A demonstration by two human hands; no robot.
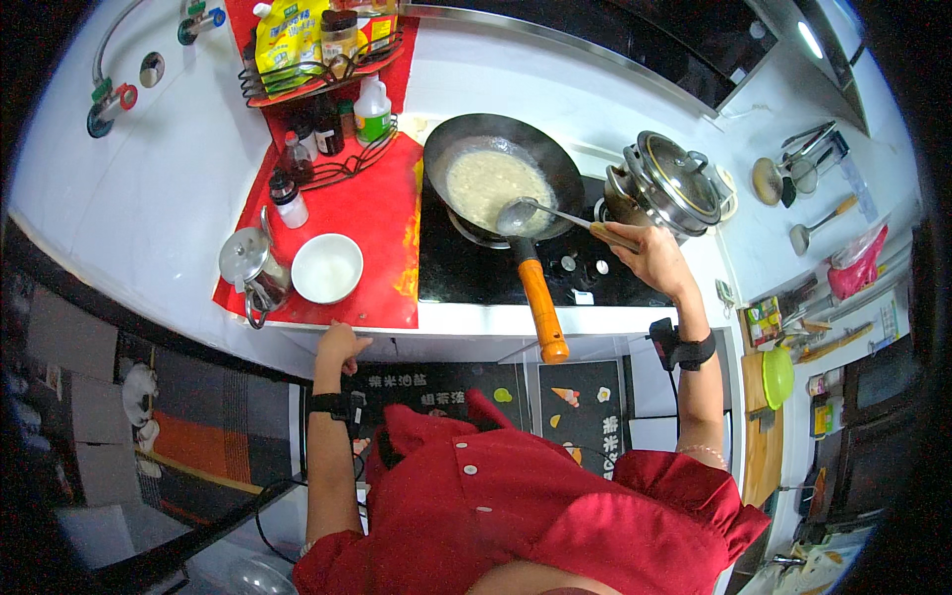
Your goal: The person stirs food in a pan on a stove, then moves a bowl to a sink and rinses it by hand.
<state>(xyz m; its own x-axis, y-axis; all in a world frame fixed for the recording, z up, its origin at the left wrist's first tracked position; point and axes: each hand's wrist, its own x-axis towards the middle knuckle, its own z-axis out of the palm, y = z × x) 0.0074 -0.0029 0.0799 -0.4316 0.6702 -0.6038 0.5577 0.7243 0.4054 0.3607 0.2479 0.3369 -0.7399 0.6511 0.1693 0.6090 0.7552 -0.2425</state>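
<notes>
My right hand [658, 260] grips the wooden handle of a metal ladle [554, 211]. The ladle's bowl rests low over the near side of a dark wok [454, 141], at the edge of a pale, thick, soupy food [497, 181]. From the wok an orange-brown wooden handle [541, 309] points toward me, past the counter's front edge. By that edge, on the left, my left hand [342, 348] holds nothing visible, with its thumb and fingers apart. Just beyond it a white bowl [327, 269] with whitish contents stands on a red mat [372, 216].
A lidded steel pot [666, 186] sits right of the wok on the black glass cooktop [476, 279]. Left of the bowl are a lidded metal pitcher [256, 271] and a seasoning bottle [288, 199]. A wire corner rack [335, 175] carries several bottles. Utensils [807, 167] hang on the right wall.
</notes>
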